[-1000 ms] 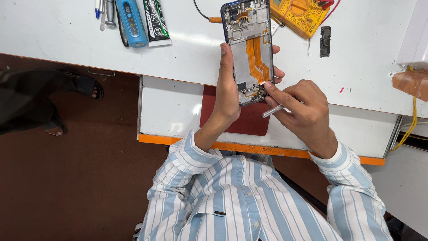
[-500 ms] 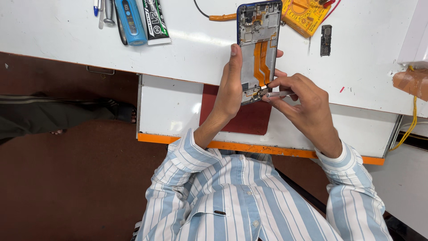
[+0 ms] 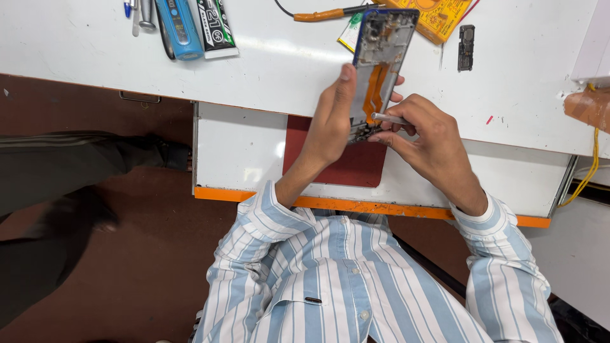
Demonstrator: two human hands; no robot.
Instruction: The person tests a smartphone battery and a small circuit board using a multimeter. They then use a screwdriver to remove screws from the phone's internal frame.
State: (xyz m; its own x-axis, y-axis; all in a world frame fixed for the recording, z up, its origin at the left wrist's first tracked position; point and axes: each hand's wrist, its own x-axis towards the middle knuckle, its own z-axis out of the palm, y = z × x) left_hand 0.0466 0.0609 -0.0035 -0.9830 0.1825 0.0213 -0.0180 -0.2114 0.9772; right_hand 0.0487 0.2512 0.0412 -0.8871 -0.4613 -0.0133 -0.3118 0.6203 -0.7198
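L hand (image 3: 332, 121) gripped an opened blue-framed phone with orange flex cable (image 3: 380, 70), held tilted above the white desk (image 3: 286, 57) w/ dark red mat (image 3: 346, 159) below. R hand (image 3: 427, 136) pinched a thin silver metal tool (image 3: 387, 118), tip against phone's lower interior.

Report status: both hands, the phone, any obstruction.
Left hand grips opened phone upright. Right hand holds metal tool at its lower end. Nothing blocking.

Head camera is looking steeply down from above; it is sitting fairly near the white workbench (image 3: 286, 76).
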